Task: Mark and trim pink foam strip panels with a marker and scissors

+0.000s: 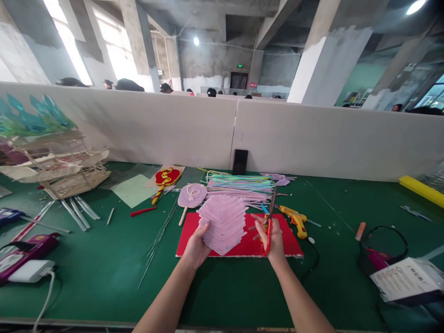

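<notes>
My left hand [196, 245] is closed on the lower left edge of a flat pink-lilac panel [224, 223], built of pipe cleaners laid side by side in a V pattern. In my right hand [274, 240] is a pair of scissors [268, 233] with red handles, its blades pointing up and away from me. The scissors are to the right of the panel, apart from it. Beneath both hands lies a red board [217, 253]. Behind the panel is a bundle of pipe cleaners [240, 181] in pink, green and yellow. A small lilac fan shape [192, 195] rests left of the panel.
A yellow glue gun [296, 221] lies right of the board. Further left are a red and yellow fan [167, 178], thin wires [159, 241], a purple power strip [24, 256] and a layered model [62, 167]. A black phone [240, 162] leans on the white partition [169, 124]. A box [408, 279] stands right.
</notes>
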A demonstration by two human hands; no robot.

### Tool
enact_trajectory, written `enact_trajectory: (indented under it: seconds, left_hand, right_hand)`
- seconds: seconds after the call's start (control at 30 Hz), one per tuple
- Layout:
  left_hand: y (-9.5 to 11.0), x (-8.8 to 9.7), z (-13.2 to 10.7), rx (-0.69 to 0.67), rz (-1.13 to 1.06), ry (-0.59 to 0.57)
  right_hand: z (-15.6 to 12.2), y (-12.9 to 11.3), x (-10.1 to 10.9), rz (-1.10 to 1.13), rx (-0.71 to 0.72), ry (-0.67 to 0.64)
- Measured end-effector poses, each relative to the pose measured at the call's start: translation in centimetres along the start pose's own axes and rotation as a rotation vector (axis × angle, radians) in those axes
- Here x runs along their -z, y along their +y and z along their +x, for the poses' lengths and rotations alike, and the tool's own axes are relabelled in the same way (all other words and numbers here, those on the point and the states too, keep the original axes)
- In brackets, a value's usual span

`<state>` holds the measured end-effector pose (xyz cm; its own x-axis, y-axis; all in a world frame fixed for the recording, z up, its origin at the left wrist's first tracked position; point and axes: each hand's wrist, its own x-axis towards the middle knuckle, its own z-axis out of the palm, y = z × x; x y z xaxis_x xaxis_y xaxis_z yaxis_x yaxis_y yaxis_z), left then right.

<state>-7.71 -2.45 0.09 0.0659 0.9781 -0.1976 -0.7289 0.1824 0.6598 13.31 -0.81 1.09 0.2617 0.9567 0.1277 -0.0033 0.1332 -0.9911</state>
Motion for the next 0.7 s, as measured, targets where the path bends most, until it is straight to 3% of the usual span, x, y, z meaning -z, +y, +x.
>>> enact_trajectory:
  seconds: [0.2,0.3,0.4,0.5,0.7]
  left_hand:
    - [-0.1,-0.1,0.1,-0.009,-0.035,0.014]
    - [-0.1,-0.3,0.6,-0.011,-0.031,0.020]
    - [0.5,-1.2,1.7,0.000,-0.029,0.030]
    - [1.8,-3.1,3.0,-0.004,-0.048,0.022]
    - [4.7,-6.8,5.3,-0.032,-0.167,0.002]
  right_hand:
    - [1.8,0.0,4.5,0.048,-0.014,-0.059]
    - [2.5,-0.6,5.3,0.067,-0.020,-0.026]
    - [3.1,-1.7,4.1,0.089,-0.010,0.008]
    - [3.7,-2.5,1.3,0.098,-0.003,0.008]
    - [3.9,-1.4,-2.8,0.103,-0.019,-0.027]
